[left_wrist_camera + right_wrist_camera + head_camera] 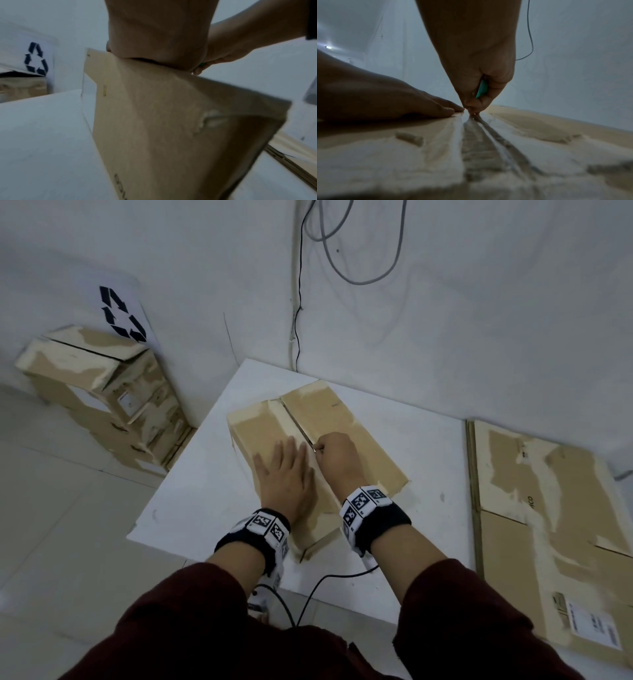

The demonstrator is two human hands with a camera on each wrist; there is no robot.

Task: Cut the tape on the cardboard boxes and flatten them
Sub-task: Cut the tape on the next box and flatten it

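Nearest the camera, two dark red sleeves (191, 625) reach forward, each wrist wrapped in a black band carrying white blocks with printed square markers, and black cables trail from the bands across the near edge of the white tabletop (191, 501). On that tabletop lies the cardboard box (346, 419), its long top face up and its two top flaps meeting along a centre seam (293, 419) that runs away from the person. The left hand (286, 474) lies flat on the left flap, fingers straight and spread, pressing the cardboard down just beside the seam. The right hand (337, 453) is curled tightly round a small cutter with a green handle (482, 88), best seen from the right wrist view, and holds its tip down on the seam, the fingertips of the two hands almost touching there. In that same view a strip of clear tape (481, 142) runs along the seam on the near side of the cutter, whitish along its edges; whether it is already slit cannot be told. To the right, beside the tabletop, lies a stack of flattened cardboard (548, 508) with a white shipping label near its close end. Farther off to the left, several more boxes (99, 392) are stacked on the floor against the wall, below a white sheet printed with a dark recycling symbol (121, 314). At the back, grey and black cables (359, 251) hang in loops on the white wall.
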